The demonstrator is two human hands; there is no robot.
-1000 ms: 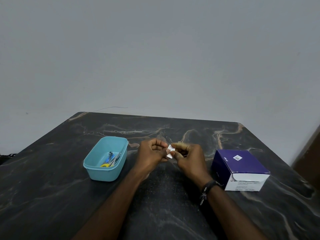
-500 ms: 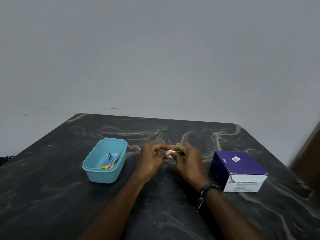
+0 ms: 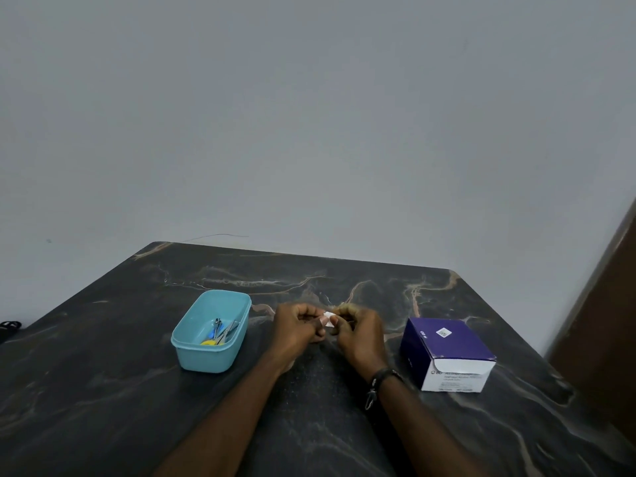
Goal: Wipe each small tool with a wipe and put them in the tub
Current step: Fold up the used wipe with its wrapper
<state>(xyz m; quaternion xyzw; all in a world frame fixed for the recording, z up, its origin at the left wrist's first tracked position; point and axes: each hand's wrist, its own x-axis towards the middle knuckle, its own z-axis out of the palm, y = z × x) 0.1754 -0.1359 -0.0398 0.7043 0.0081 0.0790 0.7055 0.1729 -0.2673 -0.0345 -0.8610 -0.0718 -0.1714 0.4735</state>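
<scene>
Dark marble-look table (image 3: 103, 390) with tan veins, pushed against a plain grey wall (image 3: 309, 115). Brown panel (image 3: 612, 321) at 3 o'clock, edge of frame.

Both hands meet over the table centre. Left hand (image 3: 297, 327) and right hand (image 3: 361, 333) are curled, fingertips pinching one small white wipe (image 3: 328, 319) from either side, so both grips are closed on it. Wipe sits between the two hands, lifted clear of the table. Whether it is a bare wipe or a sachet: cannot tell, too small and slightly blurred. Right fingertips also blurred.

Black wristband (image 3: 382, 376) on the right wrist, small clip hanging off it.

Teal tub (image 3: 192, 352) at 9 o'clock from the hands, just beside the left hand, not touching. Lid off. Inside: small tools (image 3: 222, 333), metal pieces plus something yellow and something blue, lying loose on the tub floor. Exact tool types not readable.

Purple and white box (image 3: 447, 352) at 3 o'clock from the hands, near the right wrist, apart from it. Flap end faces the person, white face with small print, not legible beyond "BD". Small white label on the purple top.
</scene>
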